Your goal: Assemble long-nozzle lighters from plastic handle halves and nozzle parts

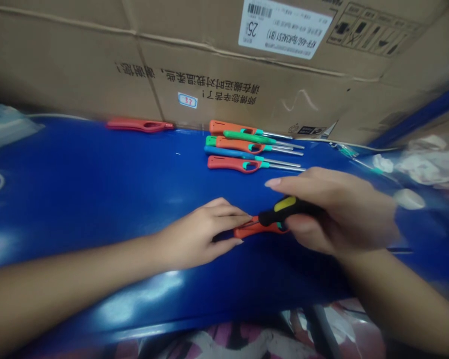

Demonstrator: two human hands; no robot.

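My left hand [202, 234] grips the orange end of a utility lighter [258, 229], which lies almost flat on the blue table [97, 189]. My right hand [333, 214] holds a screwdriver with a black and yellow handle [284, 209] above that lighter. The screwdriver's tip sits at the lighter, but my fingers and the handle partly hide the contact. Beyond my hands, several orange, green and blue utility lighters [247, 147] lie side by side, with metal nozzles pointing right. A lone red lighter [138, 124] lies farther left against the carton.
A large printed cardboard carton [209, 65] stands along the table's far edge. Crumpled clear plastic [422, 164] and thin wires lie at the right, and a plastic bag [3, 127] lies at the far left. The table's near edge runs below my forearms.
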